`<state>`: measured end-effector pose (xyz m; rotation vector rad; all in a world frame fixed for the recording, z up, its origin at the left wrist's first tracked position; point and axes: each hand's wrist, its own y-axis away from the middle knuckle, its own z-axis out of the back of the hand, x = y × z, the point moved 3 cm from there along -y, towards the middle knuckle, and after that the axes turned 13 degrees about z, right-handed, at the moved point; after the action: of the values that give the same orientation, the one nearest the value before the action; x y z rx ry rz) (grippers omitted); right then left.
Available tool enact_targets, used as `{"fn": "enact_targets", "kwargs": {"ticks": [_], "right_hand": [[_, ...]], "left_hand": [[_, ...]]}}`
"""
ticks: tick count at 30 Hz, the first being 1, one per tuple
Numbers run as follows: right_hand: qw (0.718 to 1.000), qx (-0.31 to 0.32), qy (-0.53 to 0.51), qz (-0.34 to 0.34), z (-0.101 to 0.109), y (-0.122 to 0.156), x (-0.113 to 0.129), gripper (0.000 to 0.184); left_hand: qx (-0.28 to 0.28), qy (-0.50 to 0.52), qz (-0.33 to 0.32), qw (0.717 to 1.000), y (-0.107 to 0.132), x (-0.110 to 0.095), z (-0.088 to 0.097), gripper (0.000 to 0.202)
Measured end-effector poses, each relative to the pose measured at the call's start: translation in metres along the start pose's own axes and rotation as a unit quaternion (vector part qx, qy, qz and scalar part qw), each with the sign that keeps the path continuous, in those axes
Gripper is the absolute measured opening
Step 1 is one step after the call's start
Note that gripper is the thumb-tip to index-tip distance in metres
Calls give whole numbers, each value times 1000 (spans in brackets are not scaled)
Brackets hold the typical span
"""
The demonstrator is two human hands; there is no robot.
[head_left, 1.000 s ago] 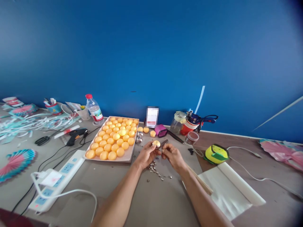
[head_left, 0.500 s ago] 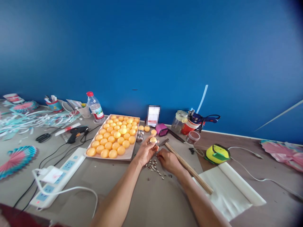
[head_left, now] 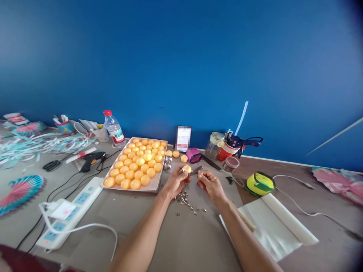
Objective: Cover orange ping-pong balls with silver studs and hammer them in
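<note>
My left hand point(head_left: 176, 182) is closed around a yellow-orange ping-pong ball point(head_left: 186, 169), whose upper part shows above the fingers. A flat dark metal blade point(head_left: 196, 170) lies between the ball and my right hand point(head_left: 209, 184). The right hand's thumb and fingers are pinched together beside the blade; what they hold, if anything, is too small to make out. Small shiny metal beads or bells point(head_left: 184, 199) lie scattered on the table below both hands. A wooden stick point(head_left: 246, 220) is mostly hidden under my right forearm.
A shallow box point(head_left: 153, 187) full of orange balls stands at left, by a power strip point(head_left: 76, 211), glue gun point(head_left: 92, 160) and water bottle point(head_left: 115, 130). On the right are a jar point(head_left: 214, 145), a yellow-green tape roll point(head_left: 260, 184) and white sheet material point(head_left: 272, 226).
My right hand has moved up and to the right, from above the beads to beside the blade, now covering most of the wooden stick. The ball in my left hand has shifted slightly right.
</note>
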<state>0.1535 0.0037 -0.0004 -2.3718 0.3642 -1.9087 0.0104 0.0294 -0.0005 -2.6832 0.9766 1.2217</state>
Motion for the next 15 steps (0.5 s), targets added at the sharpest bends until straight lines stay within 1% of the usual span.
{"fn": "enact_targets", "kwargs": {"ticks": [2, 4, 6, 8, 10, 15], "right_hand": [[998, 15, -50, -29, -3, 1, 5, 21], [996, 28, -71, -48, -5, 3, 8, 23], [996, 28, -77, -47, -7, 3, 10, 25], [997, 19, -72, -32, -7, 2, 9, 24], [999, 15, -49, -11, -8, 1, 6, 21], [998, 14, 65, 20, -8, 0, 3, 16]], "left_hand": [[0, 1, 3, 1000, 0, -1, 0, 43], [-3, 5, 8, 1000, 0, -1, 0, 47], [-4, 9, 17, 1000, 1, 0, -1, 48], [0, 14, 25, 1000, 0, 2, -2, 47], [1, 21, 30, 999, 0, 3, -3, 44], [-15, 24, 34, 999, 0, 4, -4, 38]]}}
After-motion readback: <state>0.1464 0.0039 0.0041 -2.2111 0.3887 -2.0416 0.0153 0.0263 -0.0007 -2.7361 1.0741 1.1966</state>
